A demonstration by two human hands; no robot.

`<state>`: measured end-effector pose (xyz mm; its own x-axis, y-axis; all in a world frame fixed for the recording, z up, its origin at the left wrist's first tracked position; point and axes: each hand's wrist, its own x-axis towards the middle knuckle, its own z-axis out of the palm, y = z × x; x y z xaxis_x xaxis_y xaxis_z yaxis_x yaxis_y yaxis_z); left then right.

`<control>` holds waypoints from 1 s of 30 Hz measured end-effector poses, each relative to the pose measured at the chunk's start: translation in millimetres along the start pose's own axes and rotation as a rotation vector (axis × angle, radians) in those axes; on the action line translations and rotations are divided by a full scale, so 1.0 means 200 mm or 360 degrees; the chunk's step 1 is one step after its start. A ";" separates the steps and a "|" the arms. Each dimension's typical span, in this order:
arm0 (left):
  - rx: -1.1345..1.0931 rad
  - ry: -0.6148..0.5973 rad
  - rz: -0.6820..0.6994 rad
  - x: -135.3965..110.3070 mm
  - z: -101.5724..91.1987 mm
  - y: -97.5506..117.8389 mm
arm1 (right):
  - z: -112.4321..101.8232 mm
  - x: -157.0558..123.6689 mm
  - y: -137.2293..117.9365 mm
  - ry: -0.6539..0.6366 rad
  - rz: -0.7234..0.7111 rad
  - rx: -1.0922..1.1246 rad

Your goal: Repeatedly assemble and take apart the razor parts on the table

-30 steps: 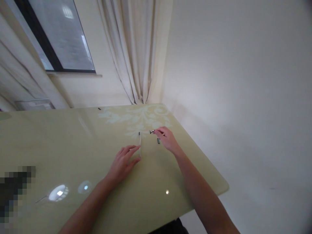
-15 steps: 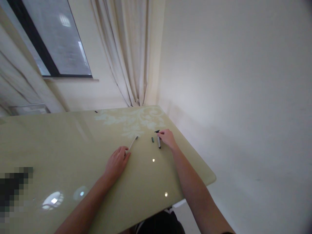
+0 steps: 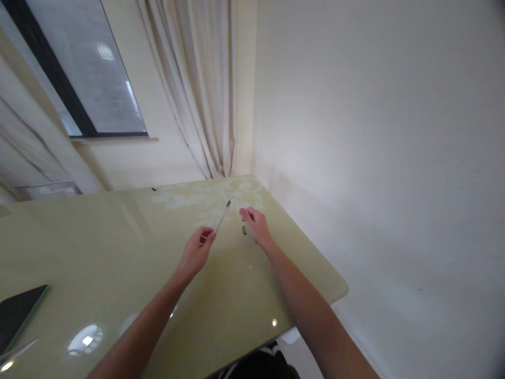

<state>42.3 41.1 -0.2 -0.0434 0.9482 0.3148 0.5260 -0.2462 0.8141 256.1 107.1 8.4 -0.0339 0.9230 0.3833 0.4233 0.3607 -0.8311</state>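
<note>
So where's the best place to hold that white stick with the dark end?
Probably the near end of the white stick, coming from the left. It's long and thin and slants away to the right, its dark end farthest off, so a grip low down leaves that end uncovered. The left hand holds it there.

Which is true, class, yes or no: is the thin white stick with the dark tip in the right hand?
No, the left hand grips the thin white stick by its near end.

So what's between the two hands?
Head view: a small dark-and-green piece on the tabletop, nearer the right hand; the white stick in the left hand also juts in.
</note>
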 end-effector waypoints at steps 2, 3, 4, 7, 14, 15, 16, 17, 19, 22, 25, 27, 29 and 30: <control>-0.0067 -0.0123 0.0082 0.05 0.11 0.08 | 0.05 -0.01 -0.04 -0.0192 -0.0111 0.0399; -0.0086 -0.0176 0.0112 0.08 0.17 0.11 | 0.07 -0.02 -0.06 -0.0219 -0.0105 0.0536; -0.0095 -0.0218 0.0134 0.10 0.22 0.12 | 0.08 -0.02 -0.06 -0.0182 -0.0070 0.0637; -0.0036 -0.0258 0.0152 0.16 0.32 0.12 | 0.06 0.01 -0.03 0.0178 0.0126 0.0825; 0.0285 -0.0256 0.0083 0.18 0.41 -0.01 | -0.02 0.07 0.08 0.0566 0.0623 0.1179; 0.0296 -0.0270 0.0079 0.18 0.41 -0.02 | -0.02 0.07 0.08 0.0539 0.0658 0.1187; 0.0294 -0.0285 0.0074 0.18 0.41 -0.01 | -0.02 0.07 0.08 0.0497 0.0667 0.1178; 0.0278 -0.0300 0.0068 0.18 0.40 -0.01 | -0.01 0.06 0.07 0.0449 0.0656 0.1157; 0.0208 -0.0329 0.0053 0.18 0.36 -0.01 | 0.00 0.05 0.06 0.0324 0.0601 0.1105; 0.0045 -0.0377 0.0004 0.12 0.24 -0.04 | 0.04 0.02 0.02 0.0142 0.0481 0.0979; -0.0239 -0.0376 -0.0140 0.00 0.08 -0.10 | 0.10 -0.05 -0.04 -0.0053 0.0293 0.0703; -0.0336 -0.0240 -0.0185 -0.09 -0.01 -0.12 | 0.14 -0.12 -0.10 -0.0252 0.0226 0.0518; -0.0278 -0.0052 -0.0082 -0.15 -0.07 -0.12 | 0.18 -0.18 -0.15 -0.0435 0.0225 0.0403; -0.0198 0.0037 0.0023 -0.17 -0.09 -0.11 | 0.19 -0.20 -0.18 -0.0507 0.0231 0.0380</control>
<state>16.3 10.0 -21.0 -0.0572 0.9397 0.3371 0.4171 -0.2843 0.8633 207.5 61.8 6.5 -0.2834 0.9483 0.1428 0.2242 0.2103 -0.9516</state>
